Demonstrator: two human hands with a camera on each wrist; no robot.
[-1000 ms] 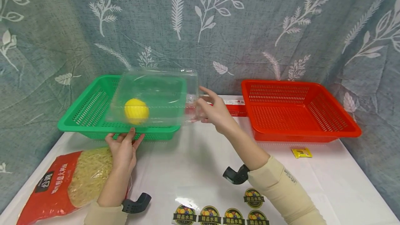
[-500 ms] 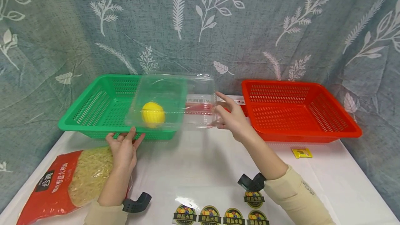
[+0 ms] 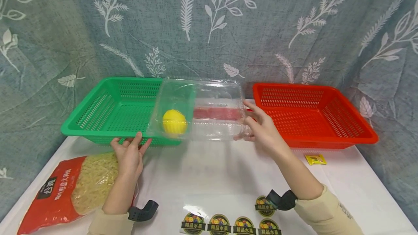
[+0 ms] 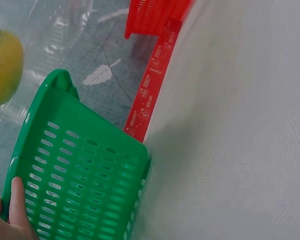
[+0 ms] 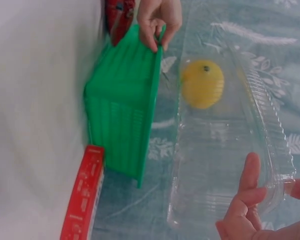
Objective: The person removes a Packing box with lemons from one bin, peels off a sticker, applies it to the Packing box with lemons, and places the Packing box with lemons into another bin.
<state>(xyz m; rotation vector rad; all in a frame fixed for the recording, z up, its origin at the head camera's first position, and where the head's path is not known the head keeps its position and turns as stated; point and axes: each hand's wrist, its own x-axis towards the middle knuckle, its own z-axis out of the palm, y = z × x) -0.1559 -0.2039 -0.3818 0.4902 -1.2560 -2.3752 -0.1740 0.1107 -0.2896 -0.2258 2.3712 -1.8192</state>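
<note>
My right hand [image 3: 266, 130] holds a clear plastic box [image 3: 213, 95] by its right end, raised over the table between two baskets. Inside, at the box's left end, lies a yellow fruit [image 3: 174, 122] with a small dark stem end, seen in the right wrist view. The box's left part overlaps the green basket [image 3: 98, 132] in the head view. My left hand [image 3: 128, 157] pinches that basket's front rim, its thumb and fingers on either side of the rim in the right wrist view [image 5: 160, 22].
A red basket [image 3: 321, 139] stands at the right, with a small yellow packet [image 3: 315, 159] before it. A long red carton [image 4: 150, 90] lies between the baskets. A pasta bag [image 3: 94, 188] lies front left. Several round stickers [image 3: 218, 225] are at the front edge.
My right hand has carried the clear box with the yellow fruit rightwards and slightly down, away from over the green basket. My left hand has stayed on the basket rim.
</note>
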